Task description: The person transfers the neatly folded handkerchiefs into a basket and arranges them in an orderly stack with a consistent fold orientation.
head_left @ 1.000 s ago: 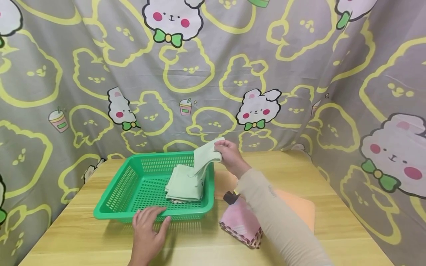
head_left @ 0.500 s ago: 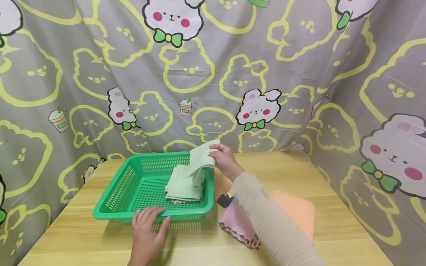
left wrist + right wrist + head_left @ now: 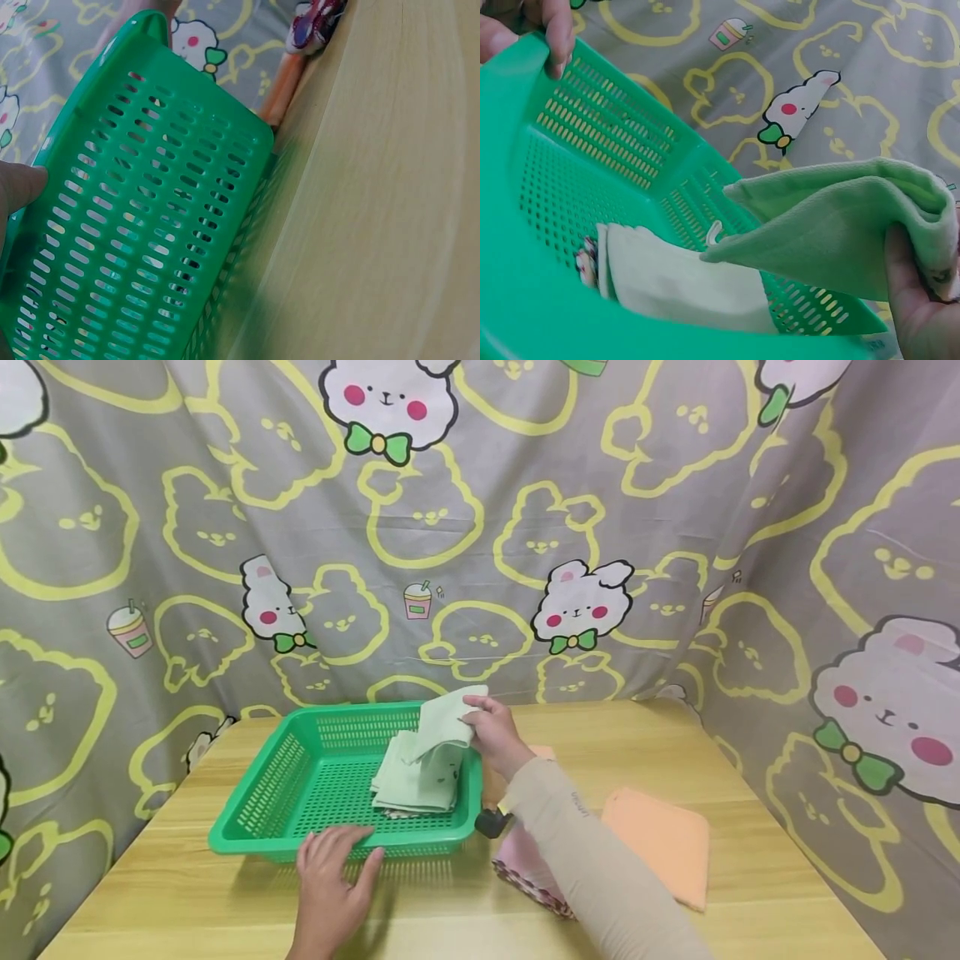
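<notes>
— Holds what in the right hand (image 3: 497,735)?
— Pinches a pale green cloth (image 3: 448,718) between thumb and fingers, over the basket (image 3: 258,802).
— And with the left hand (image 3: 333,877)?
— Hooks bent fingers over the basket's near rim (image 3: 420,839).

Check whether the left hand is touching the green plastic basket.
Touching. The right wrist view shows the left hand with its fingers bent over the rim of the green plastic basket.

Pale wood-grain table (image 3: 427,922): green basket (image 3: 258,846) stands left of centre; right of it lie pink cloth (image 3: 519,853), patterned edge, and flat orange cloth (image 3: 660,843).
</notes>
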Demonstrator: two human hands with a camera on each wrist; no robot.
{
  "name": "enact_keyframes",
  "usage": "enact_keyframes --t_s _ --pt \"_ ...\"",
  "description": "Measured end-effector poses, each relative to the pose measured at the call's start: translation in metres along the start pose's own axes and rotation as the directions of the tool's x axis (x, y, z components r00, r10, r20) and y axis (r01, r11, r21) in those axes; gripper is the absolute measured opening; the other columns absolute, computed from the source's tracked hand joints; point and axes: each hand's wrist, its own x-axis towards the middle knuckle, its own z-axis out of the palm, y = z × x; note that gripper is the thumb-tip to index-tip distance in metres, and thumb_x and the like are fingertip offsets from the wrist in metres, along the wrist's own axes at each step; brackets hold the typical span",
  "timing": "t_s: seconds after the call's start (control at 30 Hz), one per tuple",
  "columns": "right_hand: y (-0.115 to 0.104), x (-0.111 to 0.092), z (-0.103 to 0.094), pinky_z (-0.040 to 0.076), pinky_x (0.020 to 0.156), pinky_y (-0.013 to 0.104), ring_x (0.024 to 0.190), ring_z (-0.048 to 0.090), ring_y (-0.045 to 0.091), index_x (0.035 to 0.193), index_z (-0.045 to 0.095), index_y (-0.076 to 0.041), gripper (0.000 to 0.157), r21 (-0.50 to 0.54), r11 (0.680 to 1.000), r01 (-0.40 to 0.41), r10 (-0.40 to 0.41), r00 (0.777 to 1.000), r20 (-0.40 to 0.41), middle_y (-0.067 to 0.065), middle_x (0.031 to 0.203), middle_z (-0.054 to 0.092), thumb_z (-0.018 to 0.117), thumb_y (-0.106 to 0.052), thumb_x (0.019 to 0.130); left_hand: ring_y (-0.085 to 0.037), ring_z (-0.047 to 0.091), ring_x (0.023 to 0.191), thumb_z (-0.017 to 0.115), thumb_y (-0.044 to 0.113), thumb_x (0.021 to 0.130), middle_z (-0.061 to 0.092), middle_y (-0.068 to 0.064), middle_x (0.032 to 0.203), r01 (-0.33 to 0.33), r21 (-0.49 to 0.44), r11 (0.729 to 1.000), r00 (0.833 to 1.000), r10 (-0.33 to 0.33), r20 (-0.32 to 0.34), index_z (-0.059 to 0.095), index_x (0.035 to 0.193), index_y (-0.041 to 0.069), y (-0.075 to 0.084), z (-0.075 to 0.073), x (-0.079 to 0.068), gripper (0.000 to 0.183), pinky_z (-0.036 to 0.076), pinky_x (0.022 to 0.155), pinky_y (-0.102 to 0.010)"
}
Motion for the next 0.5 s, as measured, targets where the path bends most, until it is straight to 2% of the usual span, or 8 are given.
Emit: enact_keyframes --t_s 0.1,0.23,0.5 --pt "0.003 0.002 0.002 0.05 0.091 0.035 0.118 0.052 0.035 0.128 0.051 0.009 0.042 0.056 0.998 -0.017 0.018 1.0 -0.008 0.026 0.136 0.045 0.048 0.012 0.087 -0.032 0.053 0.103 0.076 0.007 0.075 0.067 -0.013 0.102 -0.003 0.001 1.0 1.0 0.003 0.001 0.069 0.101 0.003 0.0 0.0 0.0 0.027 0.019 0.097 -0.064" --pt "0.007 0.003 0.005 0.05 0.089 0.034 0.112 0.055 0.032 0.128 0.051 0.007 0.043 0.104 0.993 -0.048 0.054 0.997 -0.054 0.024 0.134 0.046 0.048 0.012 0.085 -0.032 0.053 0.103 0.076 0.007 0.075 0.067 -0.014 0.102 -0.006 -0.002 1.0 1.0 0.006 0.002 0.069 0.1 0.003 0.0 0.001 0.001 0.027 0.019 0.097 -0.065" --pt "0.008 0.001 0.014 0.052 0.083 0.033 0.102 0.058 0.029 0.125 0.055 0.006 0.044 0.087 0.994 -0.067 0.08 0.984 -0.159 0.023 0.128 0.051 0.05 0.011 0.082 -0.033 0.053 0.102 0.075 0.007 0.074 0.066 -0.017 0.101 -0.014 -0.011 1.0 1.0 0.014 -0.004 0.069 0.1 0.002 -0.001 0.001 0.001 0.027 0.019 0.097 -0.065"
